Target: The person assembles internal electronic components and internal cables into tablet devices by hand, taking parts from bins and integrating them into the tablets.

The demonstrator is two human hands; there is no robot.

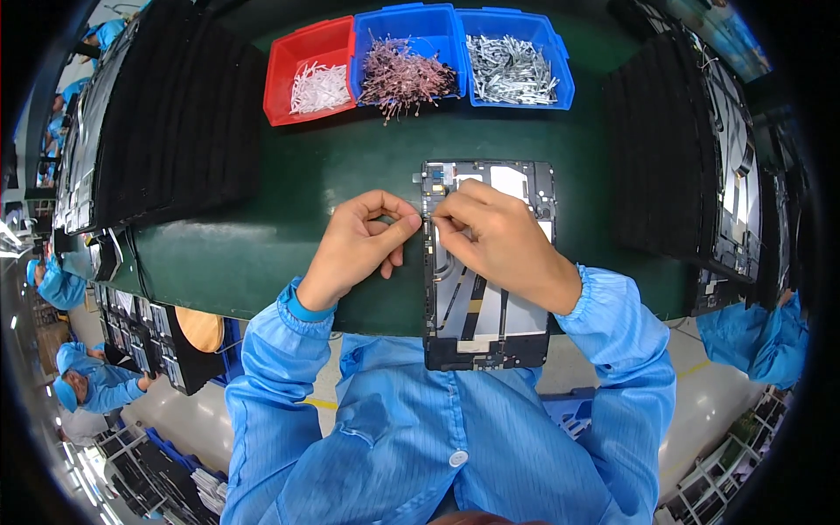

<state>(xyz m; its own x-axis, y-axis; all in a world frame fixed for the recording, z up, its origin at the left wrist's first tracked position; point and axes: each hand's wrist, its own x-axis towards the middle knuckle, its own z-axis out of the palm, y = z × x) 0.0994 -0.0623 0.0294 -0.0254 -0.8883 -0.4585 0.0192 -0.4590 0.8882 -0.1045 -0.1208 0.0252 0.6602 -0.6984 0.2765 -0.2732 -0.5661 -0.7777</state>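
An opened tablet housing (pixel 451 328), black-framed with silvery inner plates, dark flex strips and small components, lies before me, its near end reaching past the table edge. My left hand (pixel 354 245) is beside its upper left edge, thumb and forefinger pinched together at the rim. Over the upper part of the housing, my right hand (pixel 503 236) has its thumb and forefinger closed near the same edge, facing the left fingertips. Anything between either pair of fingertips is too small to make out. The right hand covers part of the inside.
Beyond the housing stand a red bin (pixel 278 74) of white strips, a blue bin (pixel 407 12) of thin pinkish wired parts, and another blue bin (pixel 564 74) of silvery strips. Tall black tray stacks (pixel 179 131) (pixel 661 149) flank the green table (pixel 306 166). Co-workers in blue are at the sides.
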